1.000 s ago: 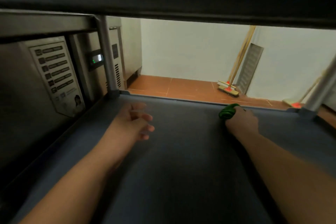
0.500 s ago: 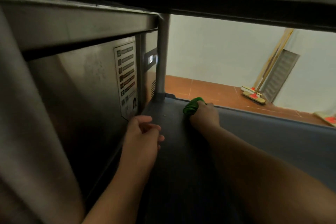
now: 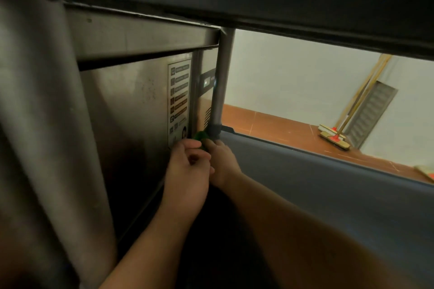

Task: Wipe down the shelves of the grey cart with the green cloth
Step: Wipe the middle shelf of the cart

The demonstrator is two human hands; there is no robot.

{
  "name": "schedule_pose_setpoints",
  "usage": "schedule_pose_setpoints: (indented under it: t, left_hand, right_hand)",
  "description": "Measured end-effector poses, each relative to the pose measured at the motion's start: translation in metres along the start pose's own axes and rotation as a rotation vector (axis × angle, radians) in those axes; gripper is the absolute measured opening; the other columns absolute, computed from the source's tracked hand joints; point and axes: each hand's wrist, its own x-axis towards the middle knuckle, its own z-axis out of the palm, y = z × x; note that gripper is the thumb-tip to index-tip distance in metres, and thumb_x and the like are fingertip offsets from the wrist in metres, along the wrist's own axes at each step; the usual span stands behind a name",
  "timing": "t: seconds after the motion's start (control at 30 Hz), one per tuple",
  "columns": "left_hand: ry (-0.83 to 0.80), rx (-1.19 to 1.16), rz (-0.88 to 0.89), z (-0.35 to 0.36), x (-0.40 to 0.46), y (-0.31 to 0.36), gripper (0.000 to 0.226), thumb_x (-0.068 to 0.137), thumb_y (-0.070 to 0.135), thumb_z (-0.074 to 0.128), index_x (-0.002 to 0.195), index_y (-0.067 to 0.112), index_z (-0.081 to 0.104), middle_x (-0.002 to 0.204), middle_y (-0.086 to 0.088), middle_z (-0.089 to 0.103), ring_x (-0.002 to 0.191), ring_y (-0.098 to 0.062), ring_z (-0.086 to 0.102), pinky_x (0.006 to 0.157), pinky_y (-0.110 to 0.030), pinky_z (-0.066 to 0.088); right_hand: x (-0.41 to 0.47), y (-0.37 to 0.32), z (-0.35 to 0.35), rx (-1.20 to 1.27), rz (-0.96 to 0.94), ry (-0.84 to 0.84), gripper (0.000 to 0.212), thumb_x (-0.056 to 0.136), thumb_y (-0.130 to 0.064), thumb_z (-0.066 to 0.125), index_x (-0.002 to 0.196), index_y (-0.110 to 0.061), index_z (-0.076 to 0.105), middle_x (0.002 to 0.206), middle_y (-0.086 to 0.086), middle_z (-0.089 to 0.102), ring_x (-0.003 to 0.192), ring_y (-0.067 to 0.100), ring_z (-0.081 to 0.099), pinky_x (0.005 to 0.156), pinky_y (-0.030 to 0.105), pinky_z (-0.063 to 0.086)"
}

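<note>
Right hand: the right hand (image 3: 222, 162) reaches to the far left corner of the grey cart shelf (image 3: 328, 195), fingers curled round the green cloth (image 3: 199, 136)
Green cloth: bunched at the foot of the corner post (image 3: 220, 82), only a small part showing past both hands
Left hand: the left hand (image 3: 187, 171) lies just beside the right, fingers loosely curled; whether they hold anything I cannot tell
Beside the cart: a steel appliance (image 3: 131, 112) with a label sticker (image 3: 179, 98)
Background: brooms (image 3: 334, 135) lean on the wall over orange floor tiles (image 3: 270, 124)
</note>
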Motion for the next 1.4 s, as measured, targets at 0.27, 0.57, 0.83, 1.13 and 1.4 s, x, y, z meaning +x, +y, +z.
schedule_pose_setpoints:
  t: [0.27, 0.57, 0.83, 1.13, 1.4]
  left_hand:
    - [-0.048, -0.006, 0.022, 0.01, -0.017, -0.005, 0.039, 0.079, -0.014, 0.047, 0.103, 0.016, 0.055, 0.084, -0.006, 0.063, 0.071, -0.02, 0.06, 0.062, -0.032, 0.045]
    - [-0.262, 0.052, 0.077, 0.094, -0.079, 0.018, 0.028, 0.09, -0.006, 0.048, 0.11, 0.012, 0.052, 0.091, -0.01, 0.061, 0.064, -0.021, 0.06, 0.054, -0.032, 0.046]
    - [-0.345, -0.05, -0.098, 0.173, -0.105, -0.004, 0.027, 0.093, 0.0, 0.049, 0.116, 0.014, 0.053, 0.098, -0.012, 0.06, 0.073, -0.023, 0.058, 0.062, -0.035, 0.046]
    - [-0.322, -0.14, -0.11, 0.193, -0.097, -0.052, 0.037, 0.085, -0.014, 0.043, 0.111, 0.008, 0.055, 0.096, -0.016, 0.058, 0.071, -0.026, 0.057, 0.061, -0.038, 0.045]
    - [-0.276, -0.167, -0.071, 0.185, -0.089, -0.053, 0.041, 0.079, -0.018, 0.045, 0.105, 0.012, 0.058, 0.092, -0.016, 0.059, 0.071, -0.03, 0.055, 0.062, -0.041, 0.044]
  right_hand:
    - [-0.086, 0.01, -0.025, -0.007, -0.203, -0.072, 0.036, 0.084, -0.045, 0.058, 0.117, -0.032, 0.057, 0.114, 0.003, 0.058, 0.106, 0.027, 0.053, 0.095, 0.043, 0.047]
    - [-0.154, 0.136, -0.12, -0.082, 0.186, 0.033, 0.061, 0.089, -0.036, 0.061, 0.146, -0.028, 0.041, 0.136, 0.008, 0.046, 0.123, 0.031, 0.045, 0.105, 0.047, 0.042]
    - [-0.231, 0.321, -0.228, -0.16, 0.593, 0.327, 0.017, 0.092, -0.034, 0.05, 0.097, -0.024, 0.063, 0.095, 0.003, 0.068, 0.087, 0.024, 0.064, 0.08, 0.037, 0.054]
    - [-0.244, 0.417, -0.288, -0.254, 0.913, 0.501, 0.034, 0.088, -0.033, 0.053, 0.116, -0.014, 0.058, 0.106, 0.013, 0.062, 0.099, 0.035, 0.062, 0.084, 0.04, 0.052]
    - [-0.196, 0.407, -0.288, -0.221, 0.818, 0.354, 0.026, 0.087, -0.035, 0.058, 0.109, -0.021, 0.055, 0.096, 0.004, 0.06, 0.087, 0.022, 0.058, 0.075, 0.033, 0.049]
